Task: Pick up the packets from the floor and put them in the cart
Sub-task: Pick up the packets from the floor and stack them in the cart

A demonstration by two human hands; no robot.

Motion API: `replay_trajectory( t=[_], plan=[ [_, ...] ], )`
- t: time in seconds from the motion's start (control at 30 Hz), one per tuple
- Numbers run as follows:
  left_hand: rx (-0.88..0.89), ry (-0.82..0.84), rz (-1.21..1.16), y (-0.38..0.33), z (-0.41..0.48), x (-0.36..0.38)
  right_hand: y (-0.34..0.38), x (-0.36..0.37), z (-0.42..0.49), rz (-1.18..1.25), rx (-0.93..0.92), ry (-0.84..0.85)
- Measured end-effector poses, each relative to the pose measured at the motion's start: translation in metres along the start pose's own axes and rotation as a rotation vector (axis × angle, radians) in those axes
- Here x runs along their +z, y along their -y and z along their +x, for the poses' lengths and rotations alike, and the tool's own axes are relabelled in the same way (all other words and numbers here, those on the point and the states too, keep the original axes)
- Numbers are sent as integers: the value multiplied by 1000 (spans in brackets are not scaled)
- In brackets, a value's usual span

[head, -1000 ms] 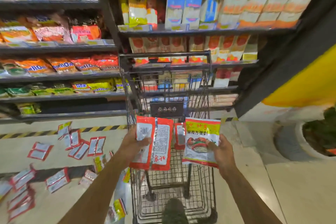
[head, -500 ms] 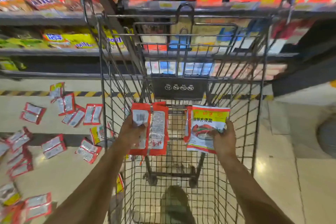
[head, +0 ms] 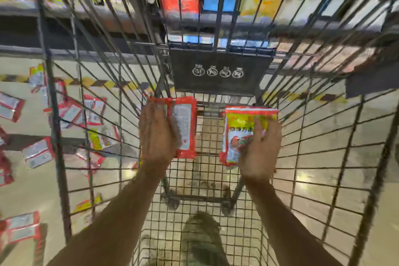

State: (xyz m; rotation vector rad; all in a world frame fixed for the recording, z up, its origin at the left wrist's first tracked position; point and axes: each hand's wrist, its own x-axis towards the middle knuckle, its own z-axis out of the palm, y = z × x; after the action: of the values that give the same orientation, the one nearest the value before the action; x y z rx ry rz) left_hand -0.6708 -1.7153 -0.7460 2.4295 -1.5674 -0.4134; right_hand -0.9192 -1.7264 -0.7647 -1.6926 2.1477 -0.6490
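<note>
Currently left hand (head: 157,134) grips red packets (head: 185,127), right hand (head: 259,149) grips yellow packets (head: 239,134), both low inside the cart (head: 323,157). Risk: uneven release could fan the stacks, and a thin packet could slip through the mesh.

Inside the cart (head: 54,114) I had free room over the wire floor (head: 207,170) between my left hand (head: 158,134), gripping red packets (head: 186,127), and my right hand (head: 259,149), holding a yellow packet (head: 239,134). Wire walls (head: 313,136) hemmed both sides; a black panel (head: 220,71) closed the far end.

held packets (head: 185,127) sit inside the cart (head: 220,80); loose packets (head: 37,154) lie on the floor (head: 26,192) to its left
</note>
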Motion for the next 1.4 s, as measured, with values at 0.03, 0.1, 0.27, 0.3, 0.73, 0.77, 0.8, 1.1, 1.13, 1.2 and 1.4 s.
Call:
replay_trajectory(
  t=[0.03, 0.1, 0.27, 0.3, 0.73, 0.77, 0.8, 1.1, 1.13, 1.2, 1.4],
  plan=[
    [93, 68, 50, 3, -5, 10, 0, 6, -7, -58, -97, 62],
    [206, 222, 131, 0, -17, 15, -7, 18, -18, -201, -267, 220],
    [220, 281, 171, 10, -15, 30, 0, 30, 4, -266, -213, 230],
    [223, 274, 191, 10, -11, 32, 1, 31, 13, -275, -209, 230],
    [225, 265, 234, -5, -17, -23, 28, -27, 20, -338, -212, 320],
    [233, 254, 239, -10, -21, -41, 36, -42, 17, -348, -225, 324],
    [241, 244, 239, -16, -26, -60, 46, -59, 13, -358, -241, 333],
    [240, 116, 226, -35, -84, -275, 182, -214, -38, -381, -428, 389],
    [226, 92, 234, -30, -92, -300, 203, -229, -45, -372, -463, 385],
    [201, 46, 244, -14, -111, -344, 243, -252, -65, -356, -550, 367],
    [85, -91, 276, 82, -186, -460, 360, -284, -150, -310, -740, 307]
  ],
)
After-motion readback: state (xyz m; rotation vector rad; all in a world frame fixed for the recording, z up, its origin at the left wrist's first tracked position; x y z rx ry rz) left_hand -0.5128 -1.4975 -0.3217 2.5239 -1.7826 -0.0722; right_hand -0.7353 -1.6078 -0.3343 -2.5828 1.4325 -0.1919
